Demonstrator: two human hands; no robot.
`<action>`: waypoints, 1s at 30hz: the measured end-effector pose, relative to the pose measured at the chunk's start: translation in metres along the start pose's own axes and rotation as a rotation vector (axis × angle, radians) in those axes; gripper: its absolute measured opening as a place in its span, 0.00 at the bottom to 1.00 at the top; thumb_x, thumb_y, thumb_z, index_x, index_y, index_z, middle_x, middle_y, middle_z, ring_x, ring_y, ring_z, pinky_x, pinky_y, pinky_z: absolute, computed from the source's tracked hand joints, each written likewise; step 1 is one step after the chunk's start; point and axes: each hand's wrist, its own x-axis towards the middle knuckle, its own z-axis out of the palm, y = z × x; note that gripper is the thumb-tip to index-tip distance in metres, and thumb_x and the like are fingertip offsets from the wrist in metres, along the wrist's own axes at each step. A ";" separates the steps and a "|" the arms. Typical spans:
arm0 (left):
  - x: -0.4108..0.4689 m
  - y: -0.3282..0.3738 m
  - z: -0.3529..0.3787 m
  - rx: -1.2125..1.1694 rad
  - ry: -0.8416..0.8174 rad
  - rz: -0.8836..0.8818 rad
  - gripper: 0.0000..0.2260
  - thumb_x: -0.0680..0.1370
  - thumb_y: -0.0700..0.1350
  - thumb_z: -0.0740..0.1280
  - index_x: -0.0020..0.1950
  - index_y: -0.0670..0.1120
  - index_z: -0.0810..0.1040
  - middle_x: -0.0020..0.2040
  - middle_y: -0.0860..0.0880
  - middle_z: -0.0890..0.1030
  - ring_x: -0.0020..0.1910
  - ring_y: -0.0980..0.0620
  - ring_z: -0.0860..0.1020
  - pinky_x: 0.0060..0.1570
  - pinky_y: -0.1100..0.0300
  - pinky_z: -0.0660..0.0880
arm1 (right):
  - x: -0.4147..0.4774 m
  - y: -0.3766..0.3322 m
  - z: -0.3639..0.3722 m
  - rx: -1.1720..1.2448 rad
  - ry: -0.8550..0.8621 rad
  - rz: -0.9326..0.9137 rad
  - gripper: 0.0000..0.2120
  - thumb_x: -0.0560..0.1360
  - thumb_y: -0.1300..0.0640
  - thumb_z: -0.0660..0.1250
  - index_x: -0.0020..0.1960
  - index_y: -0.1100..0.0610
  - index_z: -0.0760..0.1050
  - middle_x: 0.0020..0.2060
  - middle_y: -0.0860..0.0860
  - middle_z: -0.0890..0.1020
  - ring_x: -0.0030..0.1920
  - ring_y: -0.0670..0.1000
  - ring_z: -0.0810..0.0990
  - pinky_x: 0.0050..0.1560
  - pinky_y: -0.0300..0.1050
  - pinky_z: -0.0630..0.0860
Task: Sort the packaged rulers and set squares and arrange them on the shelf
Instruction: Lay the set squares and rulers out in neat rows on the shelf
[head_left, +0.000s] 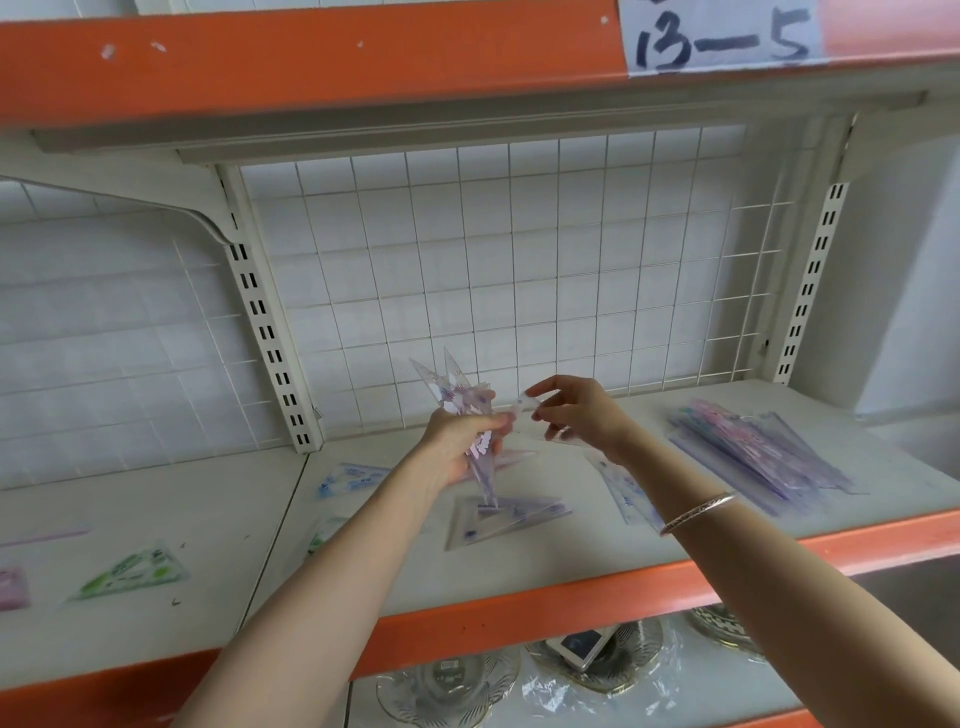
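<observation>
My left hand (460, 447) grips a bunch of purple packaged set squares (460, 397), held upright above the cream shelf (519, 566). My right hand (582, 413) pinches a clear packaged set square (522, 408) right beside that bunch, touching it. Under the hands a purple set square (511, 517) lies flat. A pile of purple packaged rulers and set squares (753, 447) lies at the right. A blue set square (353, 479) lies left of centre, and another blue pack (626, 491) shows under my right forearm. A green set square (132, 571) lies at the far left.
A white wire grid (519, 270) backs the shelf, with slotted uprights (270, 338) at both sides. An orange shelf edge (571, 597) runs along the front. Glass dishes (447, 686) sit on the shelf below. A paper label reading 13-5 (722, 34) hangs above.
</observation>
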 end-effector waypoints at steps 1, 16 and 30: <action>0.001 -0.001 0.002 -0.002 0.004 -0.002 0.19 0.71 0.27 0.69 0.60 0.39 0.76 0.37 0.41 0.83 0.30 0.50 0.82 0.24 0.63 0.73 | 0.002 0.003 0.000 -0.081 0.018 -0.036 0.11 0.74 0.63 0.69 0.55 0.54 0.77 0.45 0.54 0.81 0.33 0.47 0.78 0.38 0.40 0.73; 0.029 -0.015 0.029 -0.054 0.093 -0.125 0.09 0.78 0.32 0.60 0.53 0.43 0.73 0.37 0.42 0.78 0.32 0.48 0.77 0.23 0.64 0.72 | 0.030 0.034 -0.040 -0.678 0.220 -0.056 0.30 0.67 0.56 0.77 0.67 0.52 0.72 0.58 0.49 0.78 0.62 0.53 0.70 0.61 0.49 0.61; 0.044 -0.023 0.048 0.084 0.135 0.023 0.06 0.75 0.28 0.64 0.47 0.36 0.77 0.40 0.38 0.79 0.34 0.43 0.80 0.33 0.52 0.80 | 0.058 0.074 -0.052 -0.628 -0.002 0.040 0.28 0.66 0.60 0.77 0.65 0.56 0.74 0.60 0.52 0.78 0.59 0.52 0.77 0.59 0.42 0.71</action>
